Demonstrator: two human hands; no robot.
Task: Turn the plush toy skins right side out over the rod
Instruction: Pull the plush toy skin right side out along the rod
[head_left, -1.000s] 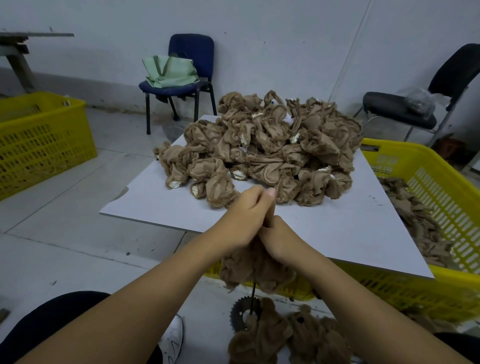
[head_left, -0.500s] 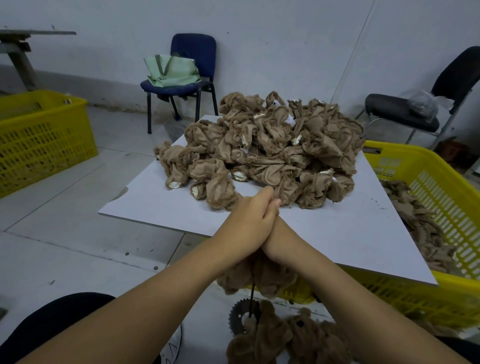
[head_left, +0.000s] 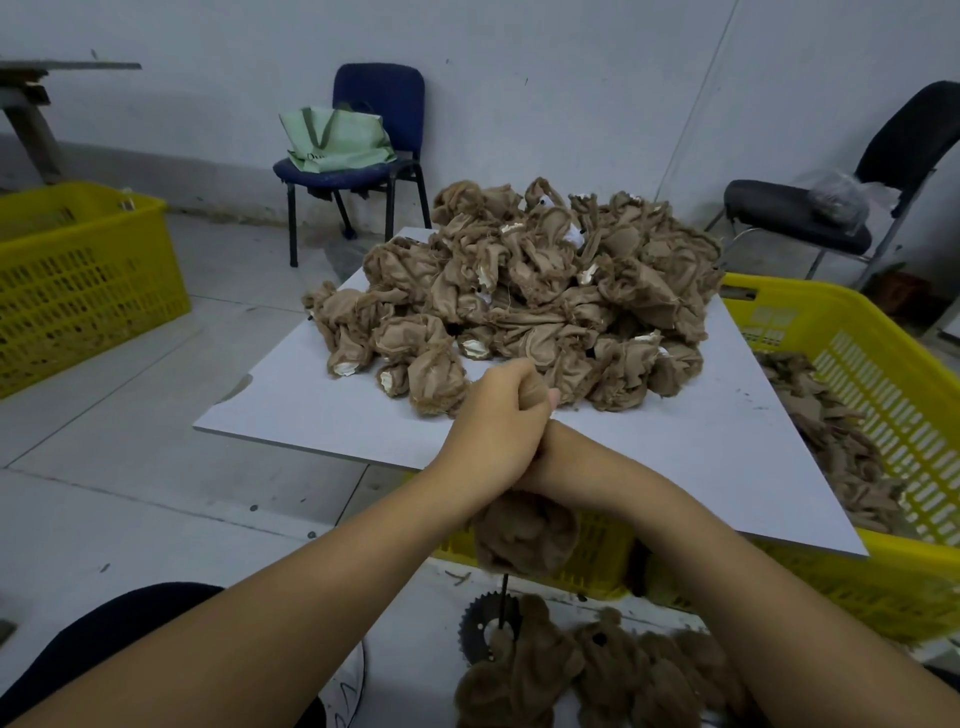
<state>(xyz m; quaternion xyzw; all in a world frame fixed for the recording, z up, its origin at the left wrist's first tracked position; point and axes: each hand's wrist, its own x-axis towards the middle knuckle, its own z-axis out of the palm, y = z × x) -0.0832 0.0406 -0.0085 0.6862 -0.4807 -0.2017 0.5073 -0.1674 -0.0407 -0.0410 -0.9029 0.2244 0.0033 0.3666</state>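
Note:
A brown plush toy skin (head_left: 524, 535) hangs on a thin dark upright rod (head_left: 503, 597) that stands on a toothed metal disc (head_left: 480, 626). My left hand (head_left: 493, 421) grips the top of the skin, a bit of brown fabric showing between its fingers. My right hand (head_left: 545, 462) is mostly hidden behind the left, its fingers out of sight against the same skin. A big pile of inside-out brown skins (head_left: 540, 291) lies on the white board (head_left: 322, 410) just beyond my hands. Several fluffy turned skins (head_left: 597, 675) lie on the floor by the disc.
A yellow crate (head_left: 893, 384) under the board's right side holds more brown skins. Another yellow crate (head_left: 78, 275) stands at the left. A blue chair with a green bag (head_left: 343, 140) and a black chair (head_left: 810, 218) stand by the wall. My knee (head_left: 119, 639) is at lower left.
Both hands stay clasped on the skin at the rod's top. They have shifted slightly, and the hanging skin looks a little more bunched under my wrists.

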